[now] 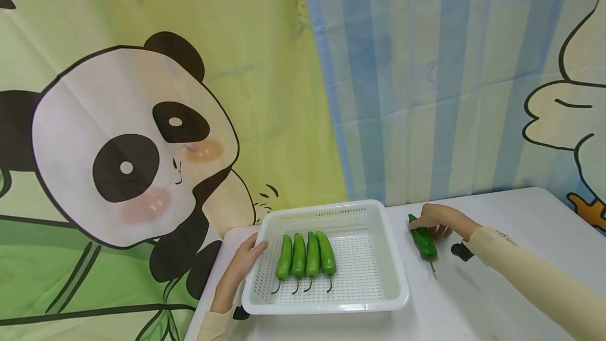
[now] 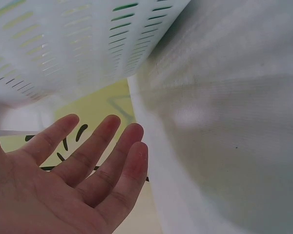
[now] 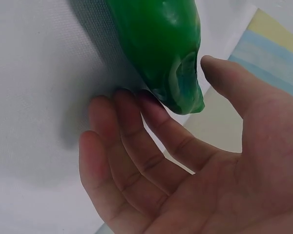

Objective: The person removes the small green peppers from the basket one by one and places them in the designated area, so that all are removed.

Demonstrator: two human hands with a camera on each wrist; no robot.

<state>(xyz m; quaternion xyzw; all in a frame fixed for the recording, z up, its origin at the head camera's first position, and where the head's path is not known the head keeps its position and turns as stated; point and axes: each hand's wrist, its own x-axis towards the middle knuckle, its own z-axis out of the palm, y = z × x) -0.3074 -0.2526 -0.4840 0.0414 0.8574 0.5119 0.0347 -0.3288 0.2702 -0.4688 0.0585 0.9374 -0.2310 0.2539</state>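
A white plastic basket with slotted walls stands on the table, several long green peppers lying side by side in its left half, stems toward me. At its left rim rests my left hand, thumb over the edge. The left wrist view shows that hand's fingers extended below the slotted wall, apart from it. Right of the basket lies a darker green pepper, stem toward me. My right hand is around its far tip; fingertips touch one side and the thumb stands slightly off the other.
The white table reaches out to the right of the basket. Behind it hangs a printed curtain with a panda and blue stripes. A black strap piece shows at the right wrist.
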